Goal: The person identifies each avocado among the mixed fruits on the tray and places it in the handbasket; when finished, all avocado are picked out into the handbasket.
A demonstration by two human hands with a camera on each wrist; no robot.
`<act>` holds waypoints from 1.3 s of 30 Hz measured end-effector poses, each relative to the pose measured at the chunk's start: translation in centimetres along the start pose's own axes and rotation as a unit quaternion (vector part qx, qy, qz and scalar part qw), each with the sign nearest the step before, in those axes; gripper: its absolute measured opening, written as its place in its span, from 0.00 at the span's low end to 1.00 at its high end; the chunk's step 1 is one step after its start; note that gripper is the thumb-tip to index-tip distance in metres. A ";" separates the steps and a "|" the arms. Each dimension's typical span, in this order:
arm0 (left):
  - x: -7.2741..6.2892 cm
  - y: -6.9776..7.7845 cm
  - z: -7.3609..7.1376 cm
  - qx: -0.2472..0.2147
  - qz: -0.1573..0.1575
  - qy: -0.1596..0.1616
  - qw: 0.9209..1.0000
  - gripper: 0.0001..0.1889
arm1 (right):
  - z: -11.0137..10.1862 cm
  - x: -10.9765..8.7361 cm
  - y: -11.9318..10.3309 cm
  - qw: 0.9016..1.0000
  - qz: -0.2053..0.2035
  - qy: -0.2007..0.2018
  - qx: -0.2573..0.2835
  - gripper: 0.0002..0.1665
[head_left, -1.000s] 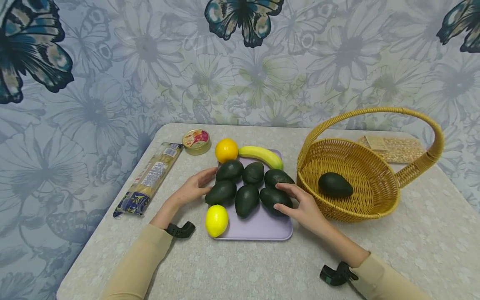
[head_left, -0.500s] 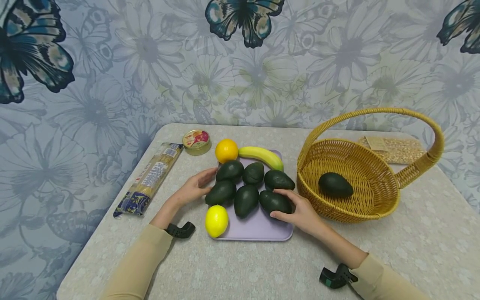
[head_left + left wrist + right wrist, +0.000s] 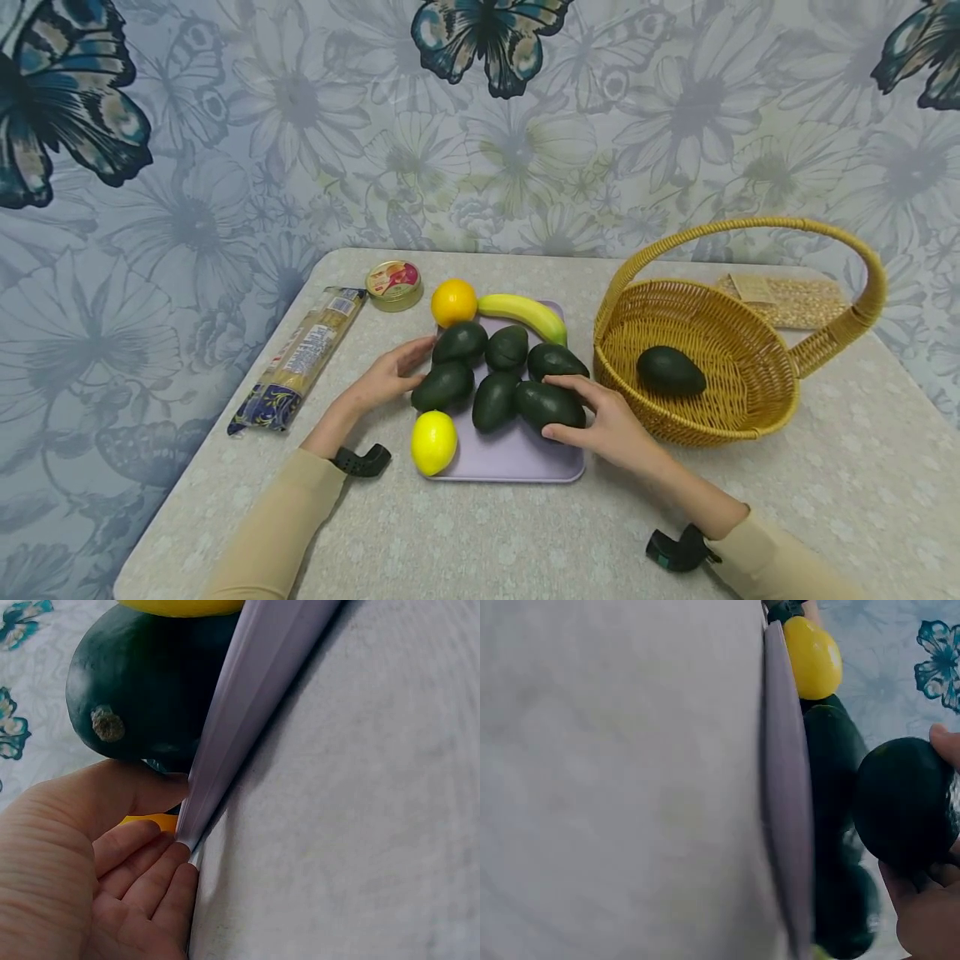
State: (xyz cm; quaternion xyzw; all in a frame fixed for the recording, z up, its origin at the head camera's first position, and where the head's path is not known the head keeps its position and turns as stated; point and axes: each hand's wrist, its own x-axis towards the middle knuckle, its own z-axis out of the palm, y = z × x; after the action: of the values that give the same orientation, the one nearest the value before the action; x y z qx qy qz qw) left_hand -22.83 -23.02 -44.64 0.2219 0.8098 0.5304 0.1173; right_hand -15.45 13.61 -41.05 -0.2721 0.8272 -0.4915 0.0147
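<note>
My right hand (image 3: pixel 617 429) grips a dark green avocado (image 3: pixel 551 406) between thumb and fingers. In the right wrist view the held avocado (image 3: pixel 904 802) is raised above the other avocados, apart from the tray. My left hand (image 3: pixel 386 375) rests at the left edge of the lilac tray (image 3: pixel 517 462), fingers loosely extended. In the left wrist view its thumb and fingertips touch the tray rim (image 3: pixel 217 750), just beneath an avocado (image 3: pixel 150 682). Several more avocados (image 3: pixel 495 402) lie on the tray, with a lemon (image 3: pixel 433 443) at its front left corner.
An orange (image 3: pixel 453 302) and a banana (image 3: pixel 525 315) lie along the tray's back. A wicker basket (image 3: pixel 772 408) with one avocado (image 3: pixel 670 371) stands right, a bag of grains (image 3: pixel 806 302) behind it. Left are a spaghetti packet (image 3: pixel 303 354) and a round tin (image 3: pixel 393 286).
My right hand has moved down from between two right-hand avocados, closed round the nearer one and raised it slightly. The avocado beside it has shifted a little. My left hand has stayed put.
</note>
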 end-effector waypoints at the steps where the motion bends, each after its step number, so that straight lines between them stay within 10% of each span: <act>1: 0.0 -0.1 0.0 -0.001 0.001 0.001 1.000 0.33 | -0.4 0.0 -0.6 1.000 -0.004 -0.003 0.006 0.37; 14: 0.2 0.0 0.0 -0.014 -0.001 -0.004 1.000 0.33 | -7.0 -0.6 -3.4 0.995 -0.092 0.037 -0.011 0.40; 25: 0.0 -0.1 -0.1 -0.008 0.008 -0.002 1.000 0.33 | -10.6 -1.0 -0.2 0.996 0.046 0.074 -0.021 0.34; 39: 0.0 -0.2 -0.1 -0.007 0.010 -0.001 1.000 0.33 | -10.8 -0.9 2.2 0.992 0.075 0.041 -0.091 0.39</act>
State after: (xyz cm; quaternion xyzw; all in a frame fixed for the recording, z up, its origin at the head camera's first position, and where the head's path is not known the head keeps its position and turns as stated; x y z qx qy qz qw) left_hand -22.89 -23.15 -44.80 0.2294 0.8040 0.5365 0.1144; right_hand -18.84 23.54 -37.53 -0.1891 0.8863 -0.4227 -0.0075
